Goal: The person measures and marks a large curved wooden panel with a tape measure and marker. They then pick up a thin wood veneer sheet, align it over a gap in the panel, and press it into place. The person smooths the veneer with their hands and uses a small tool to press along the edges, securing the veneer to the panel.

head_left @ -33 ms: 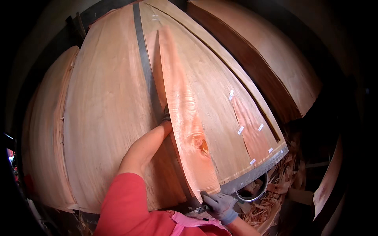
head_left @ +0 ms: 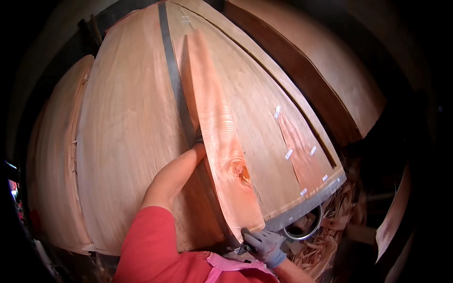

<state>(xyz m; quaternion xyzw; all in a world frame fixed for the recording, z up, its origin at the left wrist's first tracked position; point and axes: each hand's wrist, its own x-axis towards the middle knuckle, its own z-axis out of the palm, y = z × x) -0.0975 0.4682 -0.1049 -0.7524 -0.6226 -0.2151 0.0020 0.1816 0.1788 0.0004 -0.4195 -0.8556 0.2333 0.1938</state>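
Note:
A long, narrow strip of reddish wood veneer with a knot near its close end is raised at an angle over a broad veneer sheet. My left hand, in a dark glove, reaches behind the strip's left edge; its fingers are mostly hidden. At the strip's near end, my right hand in a grey glove is closed on the corner, thumb along the edge. A small dark pointed thing, its kind unclear, juts out beside the right fingers. A reddish veneer patch with several white tape pieces lies to the right.
A grey band runs lengthwise between the broad sheets. Stacked veneer stands at the far right, and more sheets lie at left. Past the worktable's grey front edge are a round metal rim and wood scraps.
The strip's near end and my right hand have shifted very slightly to the right. My left hand stays behind the strip.

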